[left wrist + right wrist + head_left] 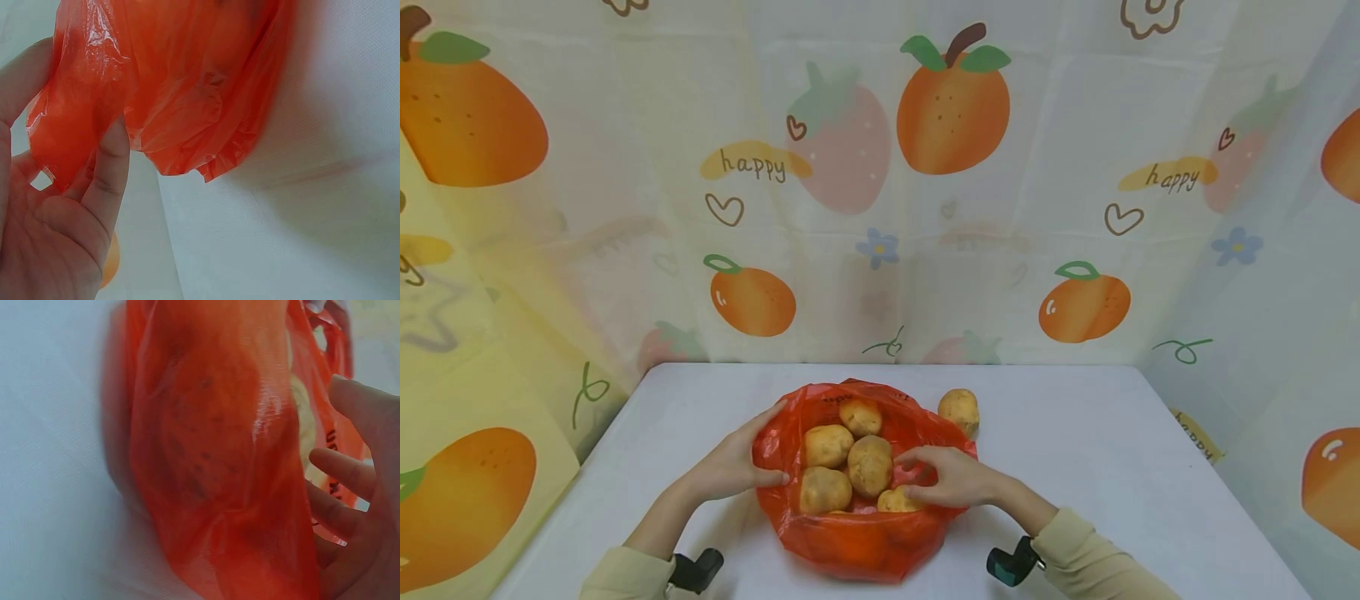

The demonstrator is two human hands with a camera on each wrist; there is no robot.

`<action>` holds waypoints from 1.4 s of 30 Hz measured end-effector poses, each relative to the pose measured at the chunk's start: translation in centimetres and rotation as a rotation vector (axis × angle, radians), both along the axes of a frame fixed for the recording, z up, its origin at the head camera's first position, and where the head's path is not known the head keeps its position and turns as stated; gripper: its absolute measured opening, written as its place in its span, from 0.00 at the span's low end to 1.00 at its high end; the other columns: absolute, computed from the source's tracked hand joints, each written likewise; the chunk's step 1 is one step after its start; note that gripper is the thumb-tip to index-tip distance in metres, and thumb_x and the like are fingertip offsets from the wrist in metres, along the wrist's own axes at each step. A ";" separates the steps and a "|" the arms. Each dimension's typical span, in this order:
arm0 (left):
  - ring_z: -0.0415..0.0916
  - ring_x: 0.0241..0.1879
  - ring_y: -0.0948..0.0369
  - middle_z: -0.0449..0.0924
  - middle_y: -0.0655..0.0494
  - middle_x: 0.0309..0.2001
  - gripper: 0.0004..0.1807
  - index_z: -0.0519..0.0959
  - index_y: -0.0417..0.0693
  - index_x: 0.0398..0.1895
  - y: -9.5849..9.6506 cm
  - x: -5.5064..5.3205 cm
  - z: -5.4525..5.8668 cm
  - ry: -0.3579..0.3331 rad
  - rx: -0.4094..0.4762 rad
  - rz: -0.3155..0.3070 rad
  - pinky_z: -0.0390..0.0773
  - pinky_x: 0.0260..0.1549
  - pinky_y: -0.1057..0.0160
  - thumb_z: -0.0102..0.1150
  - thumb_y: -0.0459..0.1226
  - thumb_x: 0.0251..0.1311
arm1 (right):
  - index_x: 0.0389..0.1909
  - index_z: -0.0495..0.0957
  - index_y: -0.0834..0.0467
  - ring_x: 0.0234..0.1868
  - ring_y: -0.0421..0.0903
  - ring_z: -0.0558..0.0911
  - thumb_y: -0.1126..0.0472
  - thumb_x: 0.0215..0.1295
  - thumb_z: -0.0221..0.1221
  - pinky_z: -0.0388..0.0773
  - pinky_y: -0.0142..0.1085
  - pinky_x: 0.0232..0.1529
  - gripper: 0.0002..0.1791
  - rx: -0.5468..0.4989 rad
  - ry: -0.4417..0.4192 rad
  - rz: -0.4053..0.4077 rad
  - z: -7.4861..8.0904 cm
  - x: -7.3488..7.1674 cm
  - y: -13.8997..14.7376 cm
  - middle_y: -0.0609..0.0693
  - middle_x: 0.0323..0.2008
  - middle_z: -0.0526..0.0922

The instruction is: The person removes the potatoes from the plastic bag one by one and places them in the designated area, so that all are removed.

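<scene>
A red plastic bag (pixel 865 546) stands with its mouth wide at the middle of the table, several potatoes (pixel 870 467) inside. My left hand (pixel 730 467) grips the bag's left rim. In the left wrist view, the thin red film (pixel 81 125) passes between the thumb and fingers of that hand (pixel 56 237). Over the bag's right side, my right hand (pixel 951 477) reaches into the mouth, thumb beside a potato (pixel 897 500) at the lower right. The right wrist view has this hand (pixel 369 519) with fingers spread apart, nothing visibly gripped; the bag's wall (pixel 212 456) hides part of it.
One potato (pixel 959 410) lies on the white table (pixel 1060 433) just behind the bag's right side. A fruit-printed curtain (pixel 970 275) hangs along the table's back edge and at both sides. Each wrist wears a dark camera mount (pixel 1013 563).
</scene>
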State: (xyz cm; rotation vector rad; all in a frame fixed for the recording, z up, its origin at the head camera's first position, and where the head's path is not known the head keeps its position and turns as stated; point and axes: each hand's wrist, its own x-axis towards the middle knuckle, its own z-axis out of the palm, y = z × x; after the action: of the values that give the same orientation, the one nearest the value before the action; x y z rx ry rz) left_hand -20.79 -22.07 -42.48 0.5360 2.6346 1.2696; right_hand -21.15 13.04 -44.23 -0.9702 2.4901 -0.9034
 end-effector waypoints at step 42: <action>0.63 0.61 0.44 0.54 0.45 0.69 0.54 0.51 0.56 0.71 0.1 -0.3 -0.7 -0.007 -0.015 0.025 0.78 0.46 0.52 0.73 0.42 0.40 | 0.58 0.71 0.47 0.53 0.36 0.72 0.46 0.59 0.58 0.69 0.41 0.59 0.26 0.108 -0.111 0.112 -0.7 0.4 -0.4 0.40 0.55 0.74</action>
State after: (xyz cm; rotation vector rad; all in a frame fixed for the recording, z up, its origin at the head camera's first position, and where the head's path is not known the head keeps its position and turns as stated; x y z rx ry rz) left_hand -21.09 -21.99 -43.18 0.4979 2.6513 1.2550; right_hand -20.71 12.59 -44.90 -0.9847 2.3410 -0.7581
